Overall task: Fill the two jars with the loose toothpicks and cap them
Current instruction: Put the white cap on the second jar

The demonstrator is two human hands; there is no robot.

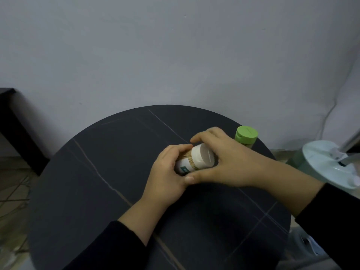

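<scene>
Dark table (93, 191), grey wall (155, 55) — left grip (167, 172) and right grip (229, 162) clasp white-capped jar (194, 160)

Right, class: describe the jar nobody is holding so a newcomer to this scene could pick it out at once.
Start at the round dark table with pale veins. Near its far right edge, just behind the right hand, a small jar stands upright. Its green cap sets it apart from the white-capped jar, held tilted between that hand and the left hand.
</scene>
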